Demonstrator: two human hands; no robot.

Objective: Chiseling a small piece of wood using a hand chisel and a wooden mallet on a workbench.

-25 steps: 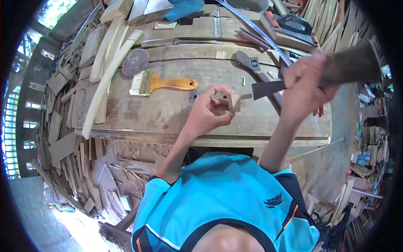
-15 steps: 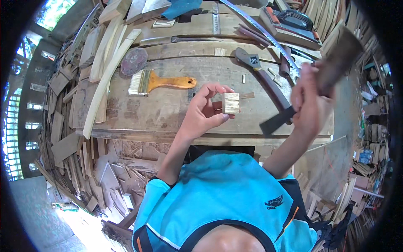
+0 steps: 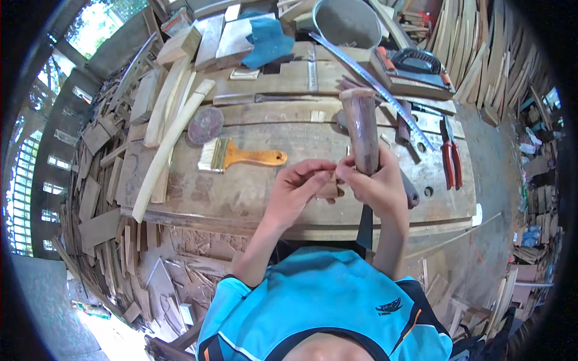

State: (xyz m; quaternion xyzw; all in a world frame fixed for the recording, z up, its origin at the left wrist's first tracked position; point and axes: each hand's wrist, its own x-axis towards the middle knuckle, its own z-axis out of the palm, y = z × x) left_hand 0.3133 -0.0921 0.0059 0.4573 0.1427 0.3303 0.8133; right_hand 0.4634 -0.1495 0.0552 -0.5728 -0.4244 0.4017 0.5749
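My left hand [image 3: 296, 191] pinches a small wooden block [image 3: 327, 190] between thumb and fingers, just above the workbench [image 3: 241, 195]. Close against it, my right hand [image 3: 384, 188] grips a wood chisel [image 3: 361, 123]. The chisel's thick brown handle points up, and its dark flat blade hangs below the hand toward my shirt. My right thumb and fingertips meet the block's side. To the left of my hands lies a paintbrush [image 3: 256, 156] with pale bristles and an orange handle. Behind my right hand an adjustable wrench [image 3: 409, 191] is mostly hidden.
Red-handled pliers [image 3: 451, 157] lie at the right, near a metal ruler [image 3: 373, 84]. A round reddish disc [image 3: 205, 126] and a long wooden strip [image 3: 174, 147] are at the left. Farther back stand a grey bucket [image 3: 348, 24] and a sander-like tool [image 3: 416, 62].
My right hand has come down and left with the chisel, from beside the bench to the block. The chisel's handle now stands more upright. The head view has shifted, showing more of the far side.
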